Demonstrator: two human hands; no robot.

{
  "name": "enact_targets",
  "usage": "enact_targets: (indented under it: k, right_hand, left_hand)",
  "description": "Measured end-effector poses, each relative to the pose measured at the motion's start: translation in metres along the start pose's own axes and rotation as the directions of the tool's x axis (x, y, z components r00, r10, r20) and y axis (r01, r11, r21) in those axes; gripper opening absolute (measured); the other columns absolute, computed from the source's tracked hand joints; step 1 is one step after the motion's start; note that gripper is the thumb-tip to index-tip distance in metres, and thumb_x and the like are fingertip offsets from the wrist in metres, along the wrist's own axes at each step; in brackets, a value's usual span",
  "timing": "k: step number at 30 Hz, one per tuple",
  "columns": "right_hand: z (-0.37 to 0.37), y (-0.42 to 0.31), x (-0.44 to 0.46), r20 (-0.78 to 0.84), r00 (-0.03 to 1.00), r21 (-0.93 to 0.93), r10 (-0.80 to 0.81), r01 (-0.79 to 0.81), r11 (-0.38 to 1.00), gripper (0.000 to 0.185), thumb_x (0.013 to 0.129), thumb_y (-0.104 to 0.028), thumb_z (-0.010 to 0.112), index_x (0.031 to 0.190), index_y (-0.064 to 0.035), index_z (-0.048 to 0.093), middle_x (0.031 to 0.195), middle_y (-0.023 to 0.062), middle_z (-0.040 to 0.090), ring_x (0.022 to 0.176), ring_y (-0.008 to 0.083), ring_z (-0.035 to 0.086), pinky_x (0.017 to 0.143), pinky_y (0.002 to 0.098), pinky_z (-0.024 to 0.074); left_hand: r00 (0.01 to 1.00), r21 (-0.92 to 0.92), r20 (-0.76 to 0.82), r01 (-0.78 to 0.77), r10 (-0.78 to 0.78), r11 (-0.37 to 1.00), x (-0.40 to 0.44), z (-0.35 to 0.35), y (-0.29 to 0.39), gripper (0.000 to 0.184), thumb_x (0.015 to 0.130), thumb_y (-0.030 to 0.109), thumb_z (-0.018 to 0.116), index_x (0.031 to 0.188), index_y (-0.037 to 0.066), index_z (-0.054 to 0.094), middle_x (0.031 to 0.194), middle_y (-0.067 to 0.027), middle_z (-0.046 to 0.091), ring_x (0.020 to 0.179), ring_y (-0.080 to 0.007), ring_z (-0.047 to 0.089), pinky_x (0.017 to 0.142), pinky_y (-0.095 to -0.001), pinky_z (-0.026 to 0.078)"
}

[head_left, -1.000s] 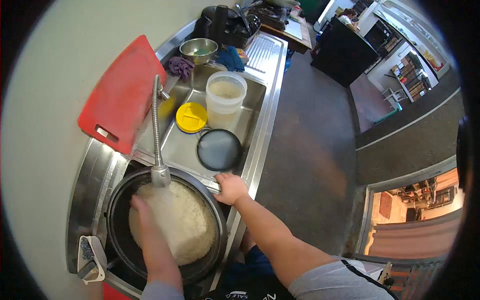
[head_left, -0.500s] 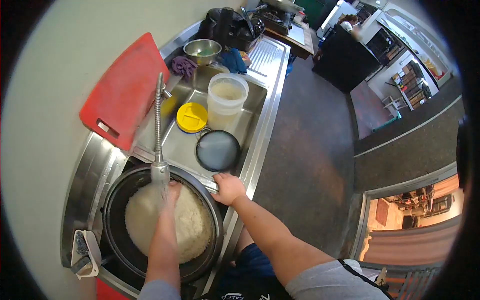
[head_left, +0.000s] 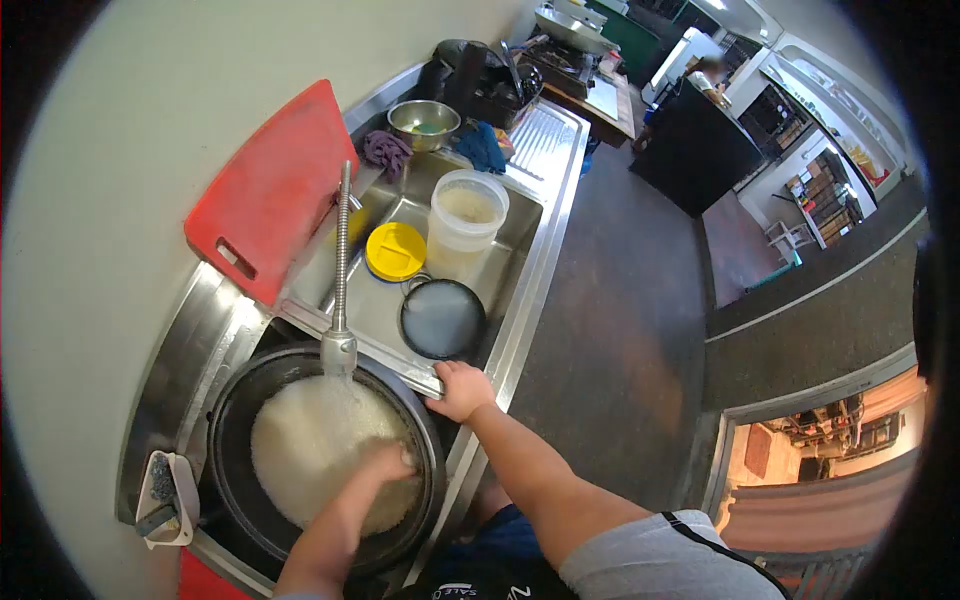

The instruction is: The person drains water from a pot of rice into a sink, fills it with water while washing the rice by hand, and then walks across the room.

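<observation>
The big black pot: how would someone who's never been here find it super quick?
Start at the long steel sink counter, then follow the bendy metal tap down to its running water. Right below sits the big black pot, with the left hand in the pale grains inside. Unlike the smaller dark dish beyond it, it's deep and catches the water.

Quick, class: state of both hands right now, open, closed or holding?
Left hand: in the pot, at the rice, blurred; open or closed cannot be told.
Right hand: on the sink divider; whether it grips or rests cannot be told.
</observation>
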State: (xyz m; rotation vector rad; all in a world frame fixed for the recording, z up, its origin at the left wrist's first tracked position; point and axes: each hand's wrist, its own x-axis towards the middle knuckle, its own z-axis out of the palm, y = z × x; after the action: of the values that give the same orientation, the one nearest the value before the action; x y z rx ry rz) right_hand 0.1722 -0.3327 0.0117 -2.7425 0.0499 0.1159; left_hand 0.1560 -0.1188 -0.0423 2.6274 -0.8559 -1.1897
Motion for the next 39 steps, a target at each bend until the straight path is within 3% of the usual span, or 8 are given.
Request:
enact_targets:
  k: [9,15,23,30,34,36,37,39]
  right_hand:
    - [0.001,0.002,0.0,0.005,1.0,0.008,0.003,-0.003,1.0,0.05,0.068,-0.041,0.068,0.103,-0.0071,0.057,0.099,0.0122,0.063,0.096,0.032,0.059,0.081,0.0432,0.049]
    - [0.0,0.002,0.001,0.007,1.0,0.019,0.005,-0.005,1.0,0.05,0.068,-0.041,0.068,0.104,-0.0073,0.058,0.099,0.0124,0.063,0.096,0.0318,0.059,0.081,0.043,0.049]
    - [0.002,0.003,0.0,-0.008,1.0,0.02,-0.014,0.015,1.0,0.051,0.068,-0.04,0.069,0.105,-0.0064,0.058,0.101,0.0132,0.063,0.096,0.0316,0.059,0.083,0.0418,0.0484]
    - [-0.001,0.0,0.0,0.018,1.0,0.01,-0.005,0.005,1.0,0.052,0.068,-0.041,0.069,0.103,-0.0044,0.057,0.102,0.0151,0.062,0.098,0.0316,0.059,0.084,0.0415,0.0484]
    - [0.003,0.002,0.0,0.003,1.0,0.016,0.007,-0.007,1.0,0.053,0.066,-0.041,0.071,0.103,-0.0048,0.058,0.102,0.0154,0.062,0.099,0.0332,0.058,0.085,0.042,0.0477]
    - [-0.001,-0.001,0.002,0.069,0.997,-0.008,0.035,-0.035,0.999,0.055,0.064,-0.04,0.073,0.104,-0.0048,0.059,0.104,0.0162,0.062,0.102,0.0343,0.057,0.087,0.0425,0.0467]
    - [0.008,0.001,0.001,-0.003,0.999,-0.016,0.035,-0.035,0.999,0.05,0.065,-0.04,0.071,0.098,-0.0054,0.059,0.1,0.0163,0.062,0.098,0.0348,0.058,0.085,0.0433,0.0478]
    - [0.007,-0.001,0.0,-0.023,1.0,0.015,0.012,-0.012,1.0,0.052,0.063,-0.04,0.073,0.099,-0.0047,0.059,0.1,0.0171,0.061,0.098,0.0359,0.057,0.084,0.0447,0.0466]
  left_hand:
    - [0.983,-0.08,0.181,-0.005,0.019,0.997,-0.036,0.107,-0.088,0.067,0.065,0.049,0.074,0.124,0.023,0.057,0.128,-0.0114,0.054,0.125,-0.0362,0.043,0.098,-0.0715,0.024]
    - [0.985,0.196,0.07,0.141,-0.158,0.97,-0.105,0.096,-0.112,0.083,0.062,0.056,0.074,0.135,0.027,0.047,0.15,-0.007,0.027,0.135,-0.0443,0.022,0.098,-0.0772,0.013]
    - [0.946,0.314,0.031,0.296,-0.322,0.902,-0.093,0.051,-0.151,0.092,0.052,0.057,0.079,0.133,0.024,0.048,0.148,-0.015,0.024,0.132,-0.0473,0.024,0.103,-0.0665,0.022]
    - [0.787,-0.373,-0.129,0.526,-0.604,0.764,-0.003,0.097,-0.193,0.083,0.054,0.057,0.077,0.123,0.015,0.058,0.131,-0.0189,0.047,0.128,-0.041,0.035,0.098,-0.059,0.036]
    - [0.763,-0.037,-0.179,0.626,-0.621,0.779,0.054,0.107,-0.136,0.066,0.077,0.053,0.058,0.127,0.009,0.056,0.137,-0.0178,0.044,0.133,-0.0377,0.03,0.102,-0.0595,0.028]
    - [0.859,-0.046,0.08,0.511,-0.506,0.859,0.021,0.044,-0.053,0.062,0.09,0.046,0.045,0.137,0.006,0.045,0.148,-0.0157,0.031,0.139,-0.0373,0.019,0.111,-0.0573,0.008]
    - [0.816,-0.243,-0.14,0.52,-0.56,0.819,0.047,0.119,-0.073,0.071,0.086,0.051,0.05,0.141,0.007,0.037,0.151,-0.013,0.025,0.141,-0.0352,0.014,0.111,-0.0588,0.004]
    - [0.932,-0.065,0.033,0.362,-0.36,0.93,0.009,0.106,-0.06,0.078,0.081,0.051,0.059,0.144,0.013,0.032,0.153,-0.0106,0.02,0.141,-0.033,0.015,0.11,-0.0612,0.006]
